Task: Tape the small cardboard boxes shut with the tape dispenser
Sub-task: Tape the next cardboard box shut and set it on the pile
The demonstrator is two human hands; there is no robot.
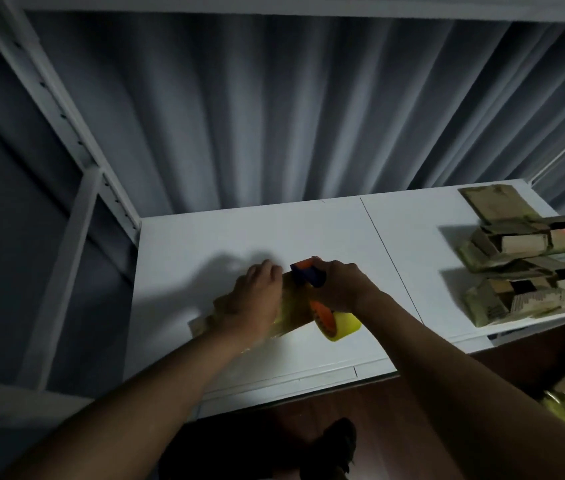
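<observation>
On the white table (308,233), the right hand (340,287) curls round the tape dispenser (312,275), its blue and orange head at the fingertips and the yellow tape roll (338,325) just below the wrist. Just to its left, the left hand (257,299) lies flat, fingers fairly straight, pressing on the small cardboard box (288,317), which sits under both hands and is largely hidden by them. Well to the right of the right hand lies a pile of flattened and open cardboard boxes (530,265); a white label on one is unreadable. Beyond the hands hangs a grey curtain (274,109), with a white shelving frame (66,126) to the left.
</observation>
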